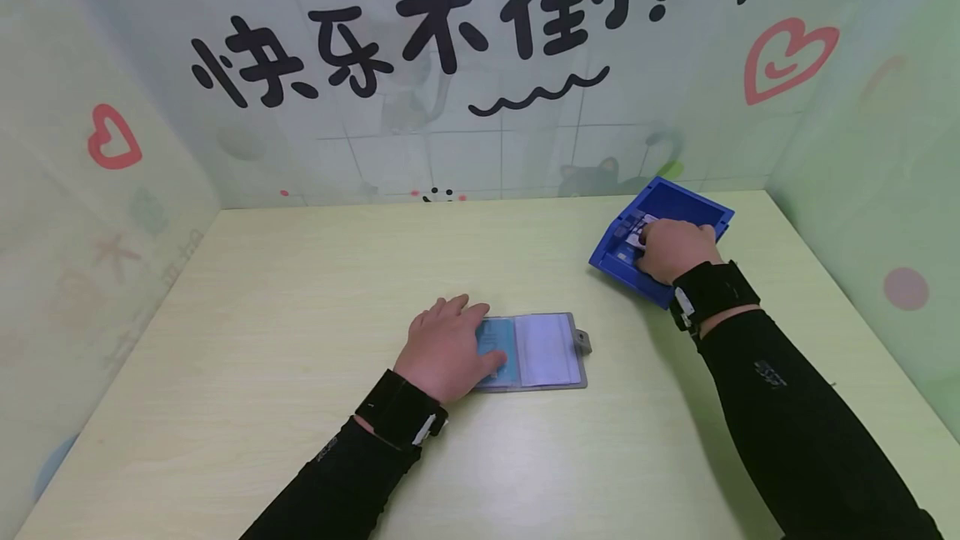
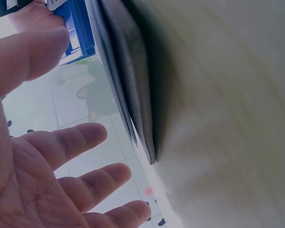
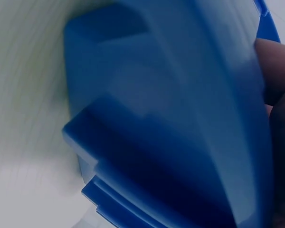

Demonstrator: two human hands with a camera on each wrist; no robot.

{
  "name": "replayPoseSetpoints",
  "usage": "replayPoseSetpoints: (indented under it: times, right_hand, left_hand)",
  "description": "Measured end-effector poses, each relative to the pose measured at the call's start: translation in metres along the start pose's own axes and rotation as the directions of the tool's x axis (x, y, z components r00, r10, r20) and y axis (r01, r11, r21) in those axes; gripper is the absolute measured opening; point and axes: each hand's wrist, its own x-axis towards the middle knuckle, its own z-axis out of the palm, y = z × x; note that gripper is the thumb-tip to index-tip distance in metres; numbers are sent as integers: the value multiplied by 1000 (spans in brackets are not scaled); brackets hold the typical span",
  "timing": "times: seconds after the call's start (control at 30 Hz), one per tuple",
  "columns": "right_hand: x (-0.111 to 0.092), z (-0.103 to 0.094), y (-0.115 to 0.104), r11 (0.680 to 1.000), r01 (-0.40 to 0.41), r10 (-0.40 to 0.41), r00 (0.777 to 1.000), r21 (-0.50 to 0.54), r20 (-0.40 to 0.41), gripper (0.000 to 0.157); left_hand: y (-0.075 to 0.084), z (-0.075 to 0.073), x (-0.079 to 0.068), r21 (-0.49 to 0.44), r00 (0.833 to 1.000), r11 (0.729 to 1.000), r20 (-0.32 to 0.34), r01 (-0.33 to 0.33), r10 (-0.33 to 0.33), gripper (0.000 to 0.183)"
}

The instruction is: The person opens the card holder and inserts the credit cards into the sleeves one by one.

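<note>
A grey card holder (image 1: 551, 350) with a snap strap lies opened out on the table, showing a blue card (image 1: 497, 340) on its left side and a pale sleeve on its right. My left hand (image 1: 444, 350) is at its left edge, fingers spread and thumb over the blue card. In the left wrist view, the holder's edge (image 2: 133, 80) runs beside the loose fingers. Over at the back right, my right hand (image 1: 677, 248) reaches into a tilted blue plastic box (image 1: 686, 200). Its curled fingertips pinch a small printed card (image 1: 637, 233) there. The right wrist view shows mostly the box's outer side (image 3: 147, 95).
A pale wood table (image 1: 300, 315) carries everything, with printed fabric walls (image 1: 480, 148) at the back and both sides. The blue box stands near the table's back right corner, to the right of and behind the card holder.
</note>
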Motion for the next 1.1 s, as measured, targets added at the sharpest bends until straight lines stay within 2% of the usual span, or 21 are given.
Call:
replayPoseSetpoints:
  times: [0.13, 0.4, 0.67, 1.1]
  right_hand:
    - [0, -1, 0, 1000, -8, 8, 1000, -9, 16, 20]
    - [1, 0, -2, 998, -12, 14, 999, -60, 39, 30]
    - [2, 1, -3, 998, -18, 19, 999, -63, 28, 27]
    - [4, 3, -3, 998, -41, 42, 999, -55, 19, 28]
  left_hand:
    - [0, 0, 0, -2, 1000, 1000, 3, 1, -1, 66]
    - [-1, 1, 0, 0, 1000, 1000, 4, 11, -11, 68]
    - [0, 0, 2, 29, 999, 999, 9, 46, -46, 72]
    - [-1, -1, 2, 17, 998, 998, 18, 54, -54, 72]
